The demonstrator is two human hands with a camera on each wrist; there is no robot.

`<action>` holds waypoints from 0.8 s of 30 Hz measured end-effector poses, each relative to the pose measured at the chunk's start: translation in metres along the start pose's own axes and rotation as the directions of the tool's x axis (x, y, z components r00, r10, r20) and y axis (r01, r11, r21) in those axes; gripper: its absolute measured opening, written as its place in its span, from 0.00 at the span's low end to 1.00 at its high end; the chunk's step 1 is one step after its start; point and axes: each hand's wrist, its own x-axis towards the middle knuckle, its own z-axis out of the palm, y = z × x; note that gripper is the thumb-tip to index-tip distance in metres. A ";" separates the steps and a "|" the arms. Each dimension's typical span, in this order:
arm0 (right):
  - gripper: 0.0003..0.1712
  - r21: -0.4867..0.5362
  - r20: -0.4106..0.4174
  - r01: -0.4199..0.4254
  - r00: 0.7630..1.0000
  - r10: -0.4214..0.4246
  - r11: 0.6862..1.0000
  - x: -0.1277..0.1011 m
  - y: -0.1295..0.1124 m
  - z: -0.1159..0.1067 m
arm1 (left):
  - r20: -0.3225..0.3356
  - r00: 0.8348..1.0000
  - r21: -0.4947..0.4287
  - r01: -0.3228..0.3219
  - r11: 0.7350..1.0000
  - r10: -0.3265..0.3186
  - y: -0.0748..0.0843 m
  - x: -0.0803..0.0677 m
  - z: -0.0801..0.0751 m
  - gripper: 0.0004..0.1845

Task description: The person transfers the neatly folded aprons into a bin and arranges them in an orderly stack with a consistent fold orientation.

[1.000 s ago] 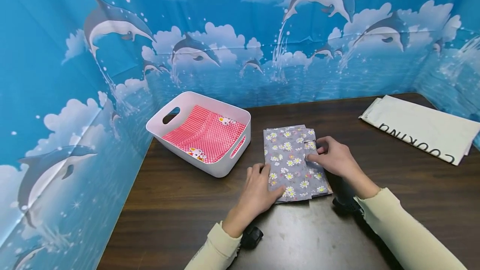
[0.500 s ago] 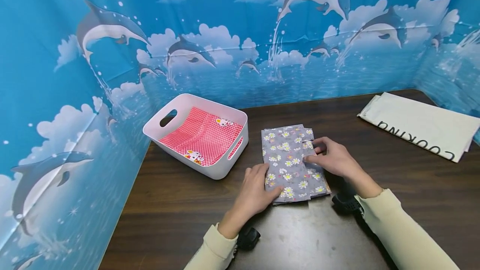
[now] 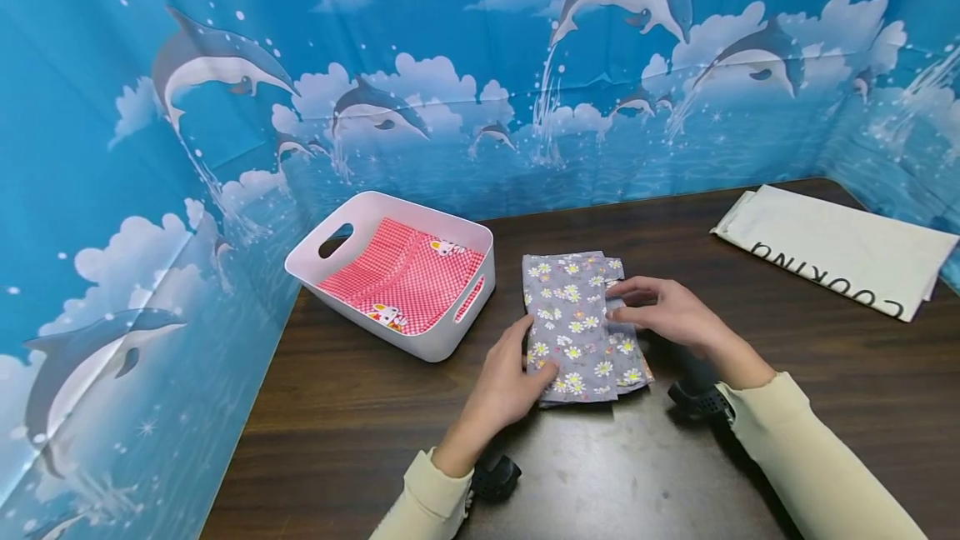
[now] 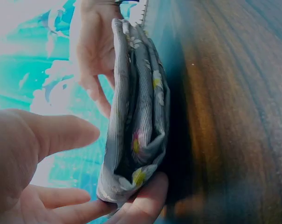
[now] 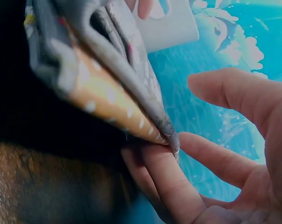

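Folded grey floral cloth (image 3: 573,327) lying on the dark wooden desk (image 3: 750,407), just right of the white basket (image 3: 450,340). Several layers stacked, seen edge-on in the left wrist view (image 4: 136,116), with an orange dotted lining peeking out underneath in the right wrist view (image 5: 103,102). Left hand (image 3: 510,382) at the near left edge, fingers slipped under the bundle and thumb above the top layer, the edge apparently raised a little off the desk. Not clenched around it, more cradling. Right hand (image 3: 667,311) on the far right side, fingers under the edge, thumb spread wide above, so a loose, released posture against the fabric rather than a firm pinch. Folding judged essentially done: compact rectangle, edges roughly aligned, a few layers sticking out on the right. Left to do, by the look of it: lifting the bundle clear, not yet off the desk.

Inside the basket, a red checked cloth (image 3: 405,277) with small cartoon figures, already lying flat. Well apart at the far right of the desk, a cream cloth (image 3: 840,248) printed with dark lettering, folded flat and untouched. All around, a blue dolphin backdrop (image 3: 225,65).
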 end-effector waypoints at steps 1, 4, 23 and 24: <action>0.32 0.003 0.004 -0.001 1.000 0.001 1.000 0.000 0.000 0.000 | -0.001 1.000 -0.021 0.000 1.000 0.000 0.001 0.000 -0.002 0.40; 0.32 0.004 0.011 -0.011 1.000 0.011 1.000 -0.001 -0.001 0.001 | 0.000 1.000 -0.067 -0.002 0.998 0.002 0.002 -0.001 -0.006 0.39; 0.42 0.127 0.249 -0.007 0.968 -0.025 0.992 -0.002 -0.003 0.006 | 0.079 0.978 -0.138 0.204 0.969 -0.195 0.042 -0.010 -0.031 0.31; 0.42 0.142 0.261 -0.012 0.965 -0.026 0.990 -0.003 -0.003 0.006 | 0.079 0.977 -0.142 0.206 0.968 -0.197 0.042 -0.011 -0.032 0.31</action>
